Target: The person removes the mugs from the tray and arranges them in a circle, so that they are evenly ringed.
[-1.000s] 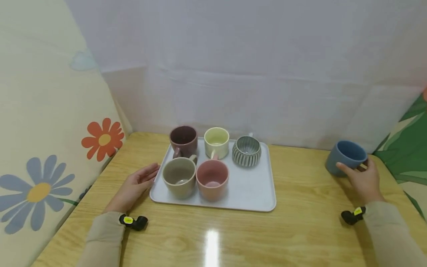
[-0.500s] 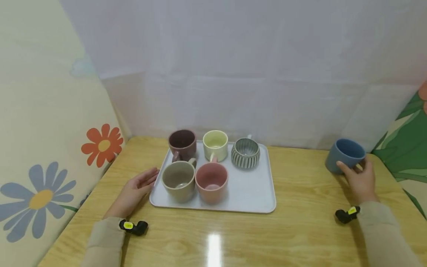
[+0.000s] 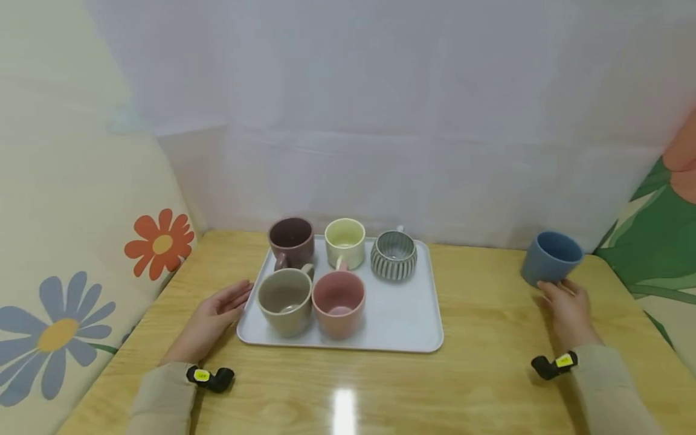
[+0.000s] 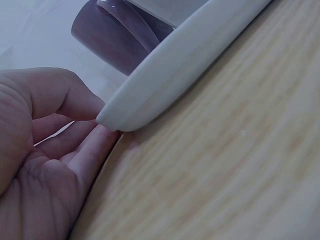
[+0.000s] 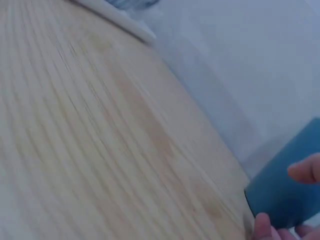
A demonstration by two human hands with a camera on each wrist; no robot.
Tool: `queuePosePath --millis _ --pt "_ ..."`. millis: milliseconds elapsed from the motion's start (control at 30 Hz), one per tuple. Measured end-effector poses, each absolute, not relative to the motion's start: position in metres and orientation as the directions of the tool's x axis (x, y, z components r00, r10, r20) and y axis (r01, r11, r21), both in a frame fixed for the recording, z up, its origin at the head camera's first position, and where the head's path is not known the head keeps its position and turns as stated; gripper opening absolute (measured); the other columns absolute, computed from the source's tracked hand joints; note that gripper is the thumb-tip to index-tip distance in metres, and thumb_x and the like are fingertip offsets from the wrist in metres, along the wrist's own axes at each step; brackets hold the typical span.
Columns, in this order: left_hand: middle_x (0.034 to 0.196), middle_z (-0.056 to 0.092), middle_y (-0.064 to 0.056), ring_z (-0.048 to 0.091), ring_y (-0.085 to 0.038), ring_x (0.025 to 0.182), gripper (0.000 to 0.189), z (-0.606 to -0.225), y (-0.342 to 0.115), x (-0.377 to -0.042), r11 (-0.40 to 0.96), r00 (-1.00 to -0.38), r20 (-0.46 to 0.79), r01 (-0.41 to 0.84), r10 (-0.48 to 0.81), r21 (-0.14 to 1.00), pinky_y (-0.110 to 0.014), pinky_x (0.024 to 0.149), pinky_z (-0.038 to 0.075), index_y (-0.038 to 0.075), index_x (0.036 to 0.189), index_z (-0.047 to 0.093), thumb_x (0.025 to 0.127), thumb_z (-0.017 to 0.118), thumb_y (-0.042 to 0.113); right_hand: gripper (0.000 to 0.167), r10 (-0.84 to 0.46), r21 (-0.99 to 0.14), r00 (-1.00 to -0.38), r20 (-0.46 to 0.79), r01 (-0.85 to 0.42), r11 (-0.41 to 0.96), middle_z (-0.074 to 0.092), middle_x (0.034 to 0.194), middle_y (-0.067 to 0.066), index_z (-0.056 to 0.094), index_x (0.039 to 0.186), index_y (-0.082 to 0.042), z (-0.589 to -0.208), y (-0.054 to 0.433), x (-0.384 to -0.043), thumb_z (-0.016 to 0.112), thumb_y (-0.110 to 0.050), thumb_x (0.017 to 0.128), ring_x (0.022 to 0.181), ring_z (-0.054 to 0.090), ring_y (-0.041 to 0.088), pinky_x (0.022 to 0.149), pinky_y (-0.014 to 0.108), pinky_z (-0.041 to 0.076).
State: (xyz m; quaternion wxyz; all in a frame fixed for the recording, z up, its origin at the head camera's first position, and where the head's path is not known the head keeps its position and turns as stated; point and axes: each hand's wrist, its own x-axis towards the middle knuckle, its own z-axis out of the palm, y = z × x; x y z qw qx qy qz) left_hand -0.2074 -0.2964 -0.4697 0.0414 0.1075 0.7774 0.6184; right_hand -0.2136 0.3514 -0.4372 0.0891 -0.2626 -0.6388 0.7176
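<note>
My left hand (image 3: pixel 213 313) lies beside the left edge of a white tray (image 3: pixel 399 323). In the left wrist view its thumb and fingertips meet the tray's rim (image 4: pixel 160 72). Over at the far right, a blue mug (image 3: pixel 551 263) stands upright at the back of the table. My right hand (image 3: pixel 568 309) is just in front of it, thumb and fingers spread at its lower side. The right wrist view shows the thumb (image 5: pixel 305 171) in front of the mug's wall and fingertips near its base. No handle of this mug shows.
On the tray stand a dark maroon mug (image 3: pixel 292 241), a pale yellow mug (image 3: pixel 345 248), a ribbed grey cup (image 3: pixel 394 266), a beige mug (image 3: pixel 285 311) and a pink mug (image 3: pixel 338 314). A white cloth (image 3: pixel 348 121) hangs behind the wooden table (image 3: pixel 435 393).
My right hand has drawn back from the blue mug's side to low in front of it. The mug stays near the same spot. My left hand remains by the tray; the head view has shifted slightly.
</note>
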Motion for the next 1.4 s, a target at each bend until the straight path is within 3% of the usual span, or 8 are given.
queuePosePath --millis 133,200,433,633,933,1167,1400 --pt "0.157 0.032 -0.030 0.048 0.011 0.123 0.060 -0.467 -0.295 -0.209 0.216 -0.973 0.044 0.094 0.224 0.972 -0.009 0.098 0.042 -0.008 0.155 0.027 0.104 0.055 0.006 0.073 0.468 -0.951 -0.831 -0.301 0.226 -0.211 0.042 0.119 -0.001 0.008 0.158 0.002 -0.435 0.333 -0.205 0.051 -0.011 0.101 0.093 0.050 0.001 0.079 0.013 0.053" --pt "0.157 0.033 -0.030 0.048 0.011 0.123 0.059 -0.466 -0.295 -0.207 0.213 -0.974 0.043 0.092 0.222 0.973 -0.009 0.098 0.042 -0.008 0.155 0.027 0.104 0.054 0.005 0.076 0.454 -0.955 -0.842 -0.293 0.238 -0.175 0.041 0.124 0.004 0.001 0.159 0.002 -0.434 0.319 -0.204 0.048 -0.011 0.101 0.093 0.052 0.002 0.078 0.013 0.054" --pt "0.156 0.032 -0.032 0.049 0.013 0.120 0.059 -0.467 -0.293 -0.206 0.203 -0.975 0.056 0.101 0.214 0.974 -0.009 0.098 0.043 -0.011 0.154 0.027 0.104 0.054 0.003 0.073 0.388 -0.981 -0.913 -0.128 0.173 0.084 0.033 0.144 0.017 0.009 0.158 -0.001 -0.427 0.275 -0.195 0.051 -0.007 0.099 0.086 0.054 0.000 0.073 0.014 0.053" --pt "0.157 0.032 -0.030 0.048 0.013 0.120 0.060 -0.466 -0.293 -0.206 0.215 -0.978 0.037 0.083 0.207 0.973 -0.008 0.097 0.042 -0.009 0.155 0.027 0.104 0.055 0.005 0.066 0.215 -0.968 -0.977 0.009 0.045 0.246 0.033 0.147 0.023 0.018 0.157 -0.001 -0.419 0.250 -0.189 0.051 -0.002 0.100 0.101 0.051 0.006 0.079 0.015 0.053" --pt "0.157 0.034 -0.029 0.049 0.012 0.121 0.059 -0.467 -0.293 -0.206 0.215 -0.979 0.035 0.079 0.201 0.973 -0.008 0.098 0.042 -0.009 0.155 0.028 0.104 0.055 0.005 0.061 0.088 -0.988 -0.991 0.096 -0.084 0.128 0.039 0.141 0.022 0.028 0.150 0.004 -0.422 0.210 -0.186 0.056 0.005 0.097 0.108 0.056 0.012 0.083 0.018 0.054" --pt "0.156 0.034 -0.030 0.049 0.012 0.122 0.058 -0.470 -0.290 -0.206 0.214 -0.978 0.039 0.084 0.206 0.973 -0.008 0.098 0.041 -0.009 0.155 0.028 0.104 0.054 0.005 0.064 -0.015 -0.963 -0.973 0.232 -0.232 0.136 0.043 0.141 0.025 0.037 0.144 0.006 -0.423 0.177 -0.180 0.066 0.012 0.088 0.118 0.052 0.035 0.086 0.018 0.053" --pt "0.154 0.033 -0.034 0.049 0.013 0.121 0.055 -0.469 -0.293 -0.207 0.223 -0.976 0.073 0.120 0.206 0.967 -0.008 0.098 0.042 -0.012 0.153 0.030 0.105 0.051 0.004 0.067 -0.139 -0.947 -0.943 0.302 -0.313 0.067 0.043 0.141 0.031 0.039 0.143 0.008 -0.428 0.143 -0.179 0.071 0.012 0.084 0.121 0.049 0.045 0.098 0.033 0.054"
